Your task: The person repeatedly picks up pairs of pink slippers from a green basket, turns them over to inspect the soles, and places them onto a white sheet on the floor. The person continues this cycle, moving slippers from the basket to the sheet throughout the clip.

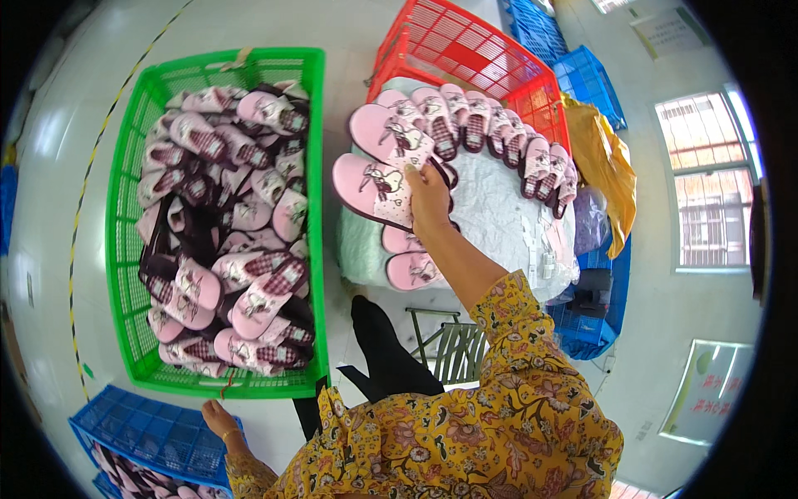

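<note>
My right hand (429, 201) is closed around a pair of pink slippers (362, 176) with a dark cartoon print, held at the left edge of a round bundle wrapped in white plastic (490, 216). Part of another pink pair (409, 270) shows below them on the bundle. To the left stands a green crate (316, 208) full of similar slippers (253, 208) with checked linings, heaped loosely. At its near edge my left hand (219, 421) is closed, with its fingertips at a short red cord (227, 384) tied to the rim.
Several slippers (475, 116) stand in a curved row along the bundle's far edge. Behind them is a red crate (474, 54). Blue crates (150, 432) sit at the lower left and a blue bin (603, 320) at the right. A folding stool (459, 345) is near my legs.
</note>
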A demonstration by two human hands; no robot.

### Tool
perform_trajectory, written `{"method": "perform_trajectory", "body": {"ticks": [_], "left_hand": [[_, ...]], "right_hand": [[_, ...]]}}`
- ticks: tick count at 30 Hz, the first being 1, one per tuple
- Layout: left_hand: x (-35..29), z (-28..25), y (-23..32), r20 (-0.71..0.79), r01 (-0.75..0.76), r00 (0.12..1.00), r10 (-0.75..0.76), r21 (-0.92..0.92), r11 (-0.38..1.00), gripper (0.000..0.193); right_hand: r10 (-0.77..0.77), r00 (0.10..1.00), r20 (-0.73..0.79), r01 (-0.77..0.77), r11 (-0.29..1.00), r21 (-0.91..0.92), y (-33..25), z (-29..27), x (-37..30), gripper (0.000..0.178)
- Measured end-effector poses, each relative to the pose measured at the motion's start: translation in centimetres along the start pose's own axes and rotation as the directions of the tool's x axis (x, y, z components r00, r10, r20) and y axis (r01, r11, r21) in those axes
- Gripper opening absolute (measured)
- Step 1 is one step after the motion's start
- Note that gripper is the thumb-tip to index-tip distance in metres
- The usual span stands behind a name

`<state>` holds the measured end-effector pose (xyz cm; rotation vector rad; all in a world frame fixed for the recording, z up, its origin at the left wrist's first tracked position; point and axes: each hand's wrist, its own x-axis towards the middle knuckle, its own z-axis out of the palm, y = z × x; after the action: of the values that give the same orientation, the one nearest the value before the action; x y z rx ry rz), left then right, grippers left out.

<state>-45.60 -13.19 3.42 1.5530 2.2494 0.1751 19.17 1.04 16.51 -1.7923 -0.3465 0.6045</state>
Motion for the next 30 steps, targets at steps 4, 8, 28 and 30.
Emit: {"method": "perform_trajectory", "body": {"ticks": [4,8,28,30], "left_hand": [[-3.3,0.8,0.9,0.104,-0.010,0.995,0.002,0.077,0.997,0.029],[-6.3,1.8,2.4,0.194,-0.216,0.968,0.162,0.299,0.930,0.023],[-4.8,7.3,4.4,0.636,-0.719,0.676,0.373,0.458,0.522,0.012],[-5.9,5.9,7.1,0.622,-0.657,0.730,0.284,0.523,0.544,0.013]], "right_hand": [[0.113,0.970,-0.216,-0.036,0.943,0.332,0.9,-9.2,6.8,0.012],[0.190,0.944,-0.271,0.034,0.759,0.650,3.3,-14.6,17.9,0.011],[0.383,0.798,-0.466,-0.090,0.840,0.536,14.6,-26.6,31.2,0.026],[0.386,0.807,-0.446,-0.094,0.831,0.548,12.4,-23.3,26.4,0.023]]}}
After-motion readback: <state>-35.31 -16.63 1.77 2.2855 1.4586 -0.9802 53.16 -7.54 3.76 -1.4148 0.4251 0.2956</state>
